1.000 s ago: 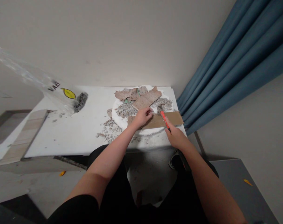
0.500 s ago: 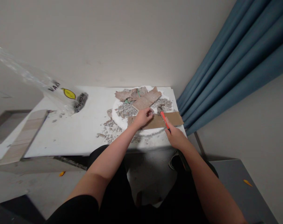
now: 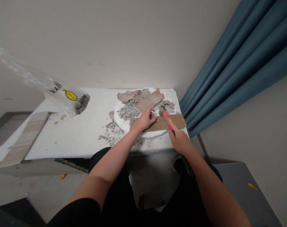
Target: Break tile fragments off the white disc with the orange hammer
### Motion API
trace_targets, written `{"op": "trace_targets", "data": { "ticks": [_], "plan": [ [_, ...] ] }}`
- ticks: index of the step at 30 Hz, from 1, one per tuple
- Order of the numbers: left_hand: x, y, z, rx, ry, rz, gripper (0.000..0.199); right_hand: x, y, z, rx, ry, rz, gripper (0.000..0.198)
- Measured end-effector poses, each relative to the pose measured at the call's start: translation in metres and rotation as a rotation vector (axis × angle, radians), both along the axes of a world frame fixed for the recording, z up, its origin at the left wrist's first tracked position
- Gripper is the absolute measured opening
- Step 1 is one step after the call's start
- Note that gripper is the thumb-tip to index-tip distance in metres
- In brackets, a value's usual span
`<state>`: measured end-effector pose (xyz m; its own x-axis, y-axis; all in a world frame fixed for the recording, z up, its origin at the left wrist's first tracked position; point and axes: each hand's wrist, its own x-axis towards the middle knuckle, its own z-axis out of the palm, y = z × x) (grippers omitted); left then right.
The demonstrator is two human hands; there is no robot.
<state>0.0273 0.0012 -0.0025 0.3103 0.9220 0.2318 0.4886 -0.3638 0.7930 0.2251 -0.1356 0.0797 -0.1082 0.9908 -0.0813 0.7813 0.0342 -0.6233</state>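
Note:
My right hand (image 3: 180, 138) is wrapped round the red handle of a hammer (image 3: 166, 118), whose metal head is over the white round slab (image 3: 118, 119), close to the brown board (image 3: 174, 121). My left hand (image 3: 146, 119) rests at the left part of that board with its fingers curled; whatever is in them is too small to make out. Just beyond the left hand lies a flat, pitted brownish piece (image 3: 149, 101). Crumbled grey rubble (image 3: 128, 112) and more broken brown pieces (image 3: 126, 96) cover the slab.
The slab sits on a white table (image 3: 77, 138) strewn with grey crumbs (image 3: 113, 130). To the left stand a clear plastic bag (image 3: 62, 97) with dark grey contents and a wood-patterned plank (image 3: 25, 138). A blue curtain (image 3: 219, 69) hangs at the right.
The fingers of my left hand have shifted slightly and look a little more apart. The hammer stays in nearly the same place in my right hand.

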Motion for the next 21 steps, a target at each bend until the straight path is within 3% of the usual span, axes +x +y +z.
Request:
{"op": "trace_targets", "data": {
  "ticks": [5,21],
  "plan": [
    [0.001,-0.004,0.003,-0.016,-0.012,0.015,0.044,-0.009,-0.012,0.013,0.024,-0.022,0.033,0.067],
    [0.001,-0.001,-0.008,0.007,-0.041,0.006,0.037,-0.012,-0.017,0.018,0.034,-0.068,0.057,0.065]
  ]
}}
